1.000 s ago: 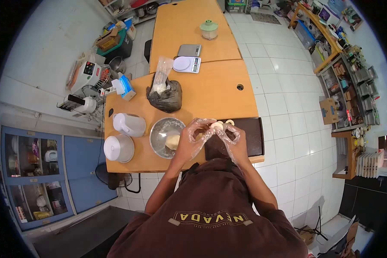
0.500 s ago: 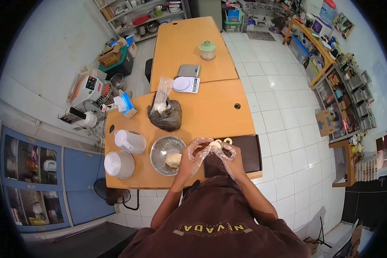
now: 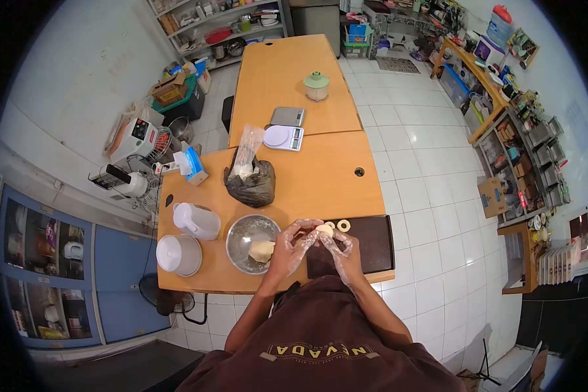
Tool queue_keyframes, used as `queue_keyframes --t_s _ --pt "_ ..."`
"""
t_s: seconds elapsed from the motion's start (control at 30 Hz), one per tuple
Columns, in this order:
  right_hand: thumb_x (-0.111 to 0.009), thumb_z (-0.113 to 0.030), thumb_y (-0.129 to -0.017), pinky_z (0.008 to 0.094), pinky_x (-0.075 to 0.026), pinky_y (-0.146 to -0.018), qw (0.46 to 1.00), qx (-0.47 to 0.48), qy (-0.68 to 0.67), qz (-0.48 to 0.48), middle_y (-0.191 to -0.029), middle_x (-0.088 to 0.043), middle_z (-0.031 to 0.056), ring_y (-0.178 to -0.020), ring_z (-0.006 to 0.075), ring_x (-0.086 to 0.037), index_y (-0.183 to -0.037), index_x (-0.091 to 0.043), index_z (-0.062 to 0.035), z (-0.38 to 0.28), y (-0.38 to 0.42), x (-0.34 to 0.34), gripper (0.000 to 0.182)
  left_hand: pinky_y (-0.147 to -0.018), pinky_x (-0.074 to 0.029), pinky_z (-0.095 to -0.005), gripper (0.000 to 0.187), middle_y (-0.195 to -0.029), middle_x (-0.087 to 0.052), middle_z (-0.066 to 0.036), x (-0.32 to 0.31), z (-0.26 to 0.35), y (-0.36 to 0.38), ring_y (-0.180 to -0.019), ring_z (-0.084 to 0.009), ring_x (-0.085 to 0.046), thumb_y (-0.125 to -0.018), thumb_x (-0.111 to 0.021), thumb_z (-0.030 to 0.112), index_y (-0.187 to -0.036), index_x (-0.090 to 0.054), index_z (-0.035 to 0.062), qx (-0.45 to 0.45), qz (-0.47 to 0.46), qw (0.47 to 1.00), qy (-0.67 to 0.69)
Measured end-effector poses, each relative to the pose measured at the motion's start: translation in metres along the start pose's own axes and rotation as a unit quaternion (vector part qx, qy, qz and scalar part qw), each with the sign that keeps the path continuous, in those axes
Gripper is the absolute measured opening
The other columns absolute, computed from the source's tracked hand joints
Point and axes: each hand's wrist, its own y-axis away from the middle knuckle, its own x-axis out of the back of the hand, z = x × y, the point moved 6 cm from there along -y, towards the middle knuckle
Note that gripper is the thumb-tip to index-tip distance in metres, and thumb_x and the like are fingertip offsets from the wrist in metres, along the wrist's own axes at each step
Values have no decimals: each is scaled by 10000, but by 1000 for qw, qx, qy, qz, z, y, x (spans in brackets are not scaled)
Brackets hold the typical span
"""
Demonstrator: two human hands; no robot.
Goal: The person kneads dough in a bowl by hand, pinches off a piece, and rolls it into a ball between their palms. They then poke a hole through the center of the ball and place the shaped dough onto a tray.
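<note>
My left hand (image 3: pixel 295 245) and my right hand (image 3: pixel 343 253) meet above the left part of a dark baking tray (image 3: pixel 375 251). Both are dusted with flour, and their fingertips pinch a small pale piece of dough (image 3: pixel 324 230) between them. Just beyond the fingers, a dough ring (image 3: pixel 343 225) with a hole lies on the tray, and another beside it is partly hidden by the held piece. Left of my left hand stands a floury metal bowl (image 3: pixel 240 230) with a larger lump of dough (image 3: pixel 261 251) inside.
A white pitcher (image 3: pixel 196 221) and a white lidded tub (image 3: pixel 179 255) stand left of the bowl. Beyond it are a black plastic bag (image 3: pixel 253 184), a white kitchen scale (image 3: pixel 283 137), a grey scale (image 3: pixel 287 116) and a green-lidded container (image 3: pixel 317 86) on the wooden table (image 3: pixel 320 179).
The camera view has shifted slightly, so the table appears lower. My fingers have moved a little around the dough piece, which stays pinched between both hands.
</note>
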Motion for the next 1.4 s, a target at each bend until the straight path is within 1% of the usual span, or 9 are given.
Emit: queue_keyframes --t_s 0.27,0.47,0.57,0.67,0.7,1.0,1.07,1.23,1.4 --pt "-661 -141 -1034 266 -504 -863 998 -1 48 -33 -998 -719 31 -938 73 -620 -1107 -711 42 -9 -2 -1 203 -936 -511 -313 219 -1160 -684 -89 9 -6 -8 -1019 -144 -641 -1003 -640 64 -1193 -701 -27 -41 -72 993 -88" --pt "-659 -106 -1029 264 -504 -866 1000 11 -4 12 -1035 -715 36 -949 79 -617 -1127 -703 57 -3 0 -4 196 -956 -507 -313 233 -1154 -681 -86 -1 5 -7 -1070 -150 -639 -985 -641 57 -1193 -682 -40 12 -31 999 19" --pt "-660 -92 -1022 268 -497 -859 1000 0 27 2 -1000 -708 20 -924 74 -602 -1117 -708 45 -7 0 -4 173 -859 -545 -292 218 -1052 -677 -56 0 6 -8 -967 -138 -656 -985 -657 41 -1189 -671 -32 2 -6 1000 -5" --pt "-672 -106 -1017 269 -495 -860 999 6 28 15 -985 -710 14 -921 73 -603 -1110 -713 36 -12 2 -4 174 -869 -545 -302 220 -1064 -690 -69 5 4 -9 -989 -135 -659 -980 -670 49 -1186 -671 -28 -53 -8 995 -88" --pt "-675 -111 -1017 269 -495 -862 1000 3 22 18 -985 -710 14 -922 73 -602 -1113 -712 36 -10 2 -2 180 -951 -513 -307 230 -1141 -695 -79 6 0 -8 -1069 -150 -649 -961 -679 19 -1185 -675 -37 -7 -15 998 -67" --pt "-666 -126 -1026 274 -499 -876 1000 -15 5 21 -990 -715 28 -935 88 -614 -1126 -713 35 -9 6 -3 195 -947 -514 -307 225 -1129 -697 -80 2 -4 0 -1050 -147 -649 -980 -670 26 -1198 -680 -29 38 -46 997 58" --pt "-668 -121 -1023 274 -498 -872 1000 -24 11 -10 -997 -714 29 -939 88 -614 -1112 -715 34 -4 4 -1 185 -950 -512 -311 226 -1127 -697 -84 6 1 0 -1045 -152 -650 -982 -670 34 -1199 -683 -27 3 -26 1000 -4" --pt "-726 -59 -966 271 -497 -867 992 72 73 74 -962 -716 53 -919 97 -624 -1074 -718 31 -23 6 -4 141 -953 -511 -318 232 -1110 -705 -85 7 9 0 -1037 -151 -653 -986 -668 46 -1209 -692 -12 -40 -13 996 -74" --pt "-725 -59 -965 267 -495 -859 995 12 -16 96 -971 -714 27 -911 89 -620 -1053 -723 22 -11 9 -3 120 -963 -513 -315 247 -1137 -708 -80 1 1 1 -1059 -149 -657 -971 -679 26 -1216 -692 -4 1 -19 1000 13"
